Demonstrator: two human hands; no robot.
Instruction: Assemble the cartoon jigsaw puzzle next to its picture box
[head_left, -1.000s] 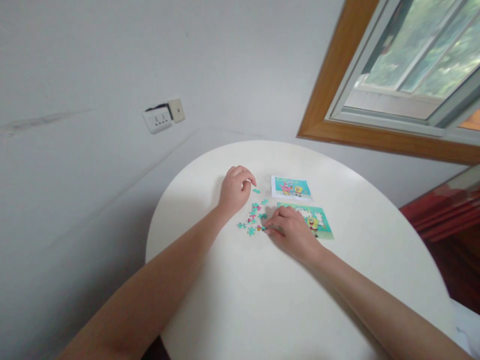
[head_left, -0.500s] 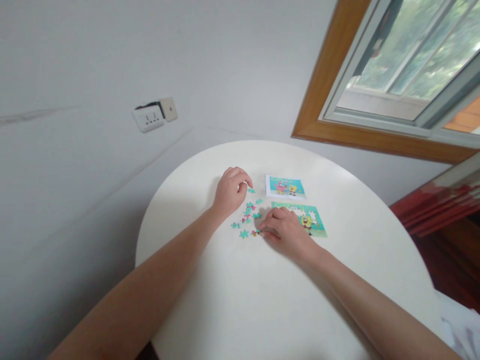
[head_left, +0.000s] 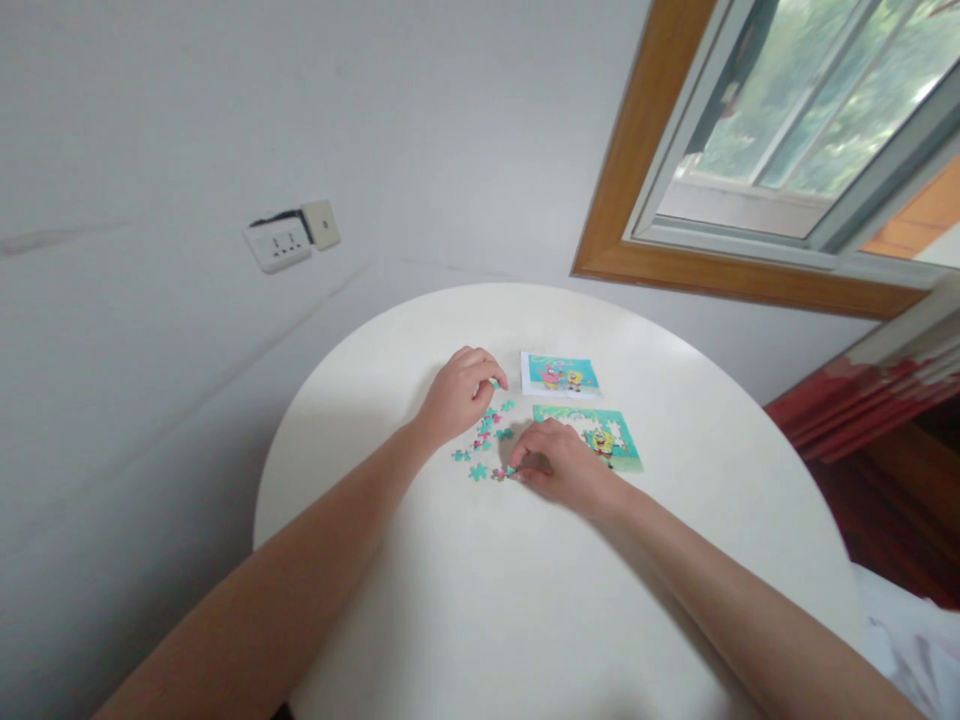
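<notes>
My left hand (head_left: 460, 392) is curled at the far side of the loose pieces, thumb and forefinger closed on a green puzzle piece (head_left: 494, 383). Lower and to the right, my right hand (head_left: 556, 460) pinches a small puzzle piece (head_left: 512, 470) at the near edge of the scatter. Several loose jigsaw pieces, green and pink, lie between and left of the hands, among them a green one (head_left: 478, 472). A partly filled jigsaw puzzle (head_left: 630, 452) with a yellow cartoon figure lies behind my right hand, which hides its left part.
A picture card (head_left: 561, 375) with pink and yellow cartoon figures lies beyond the puzzle. Everything rests on a round white table (head_left: 480, 600) against a wall with a socket (head_left: 279, 245). A wood-framed window (head_left: 742, 285) is at the right.
The whole view has shifted slightly. The fingers of my left hand have closed in on the green piece. My right hand stays by the near pieces, its fingertips drawn together.
</notes>
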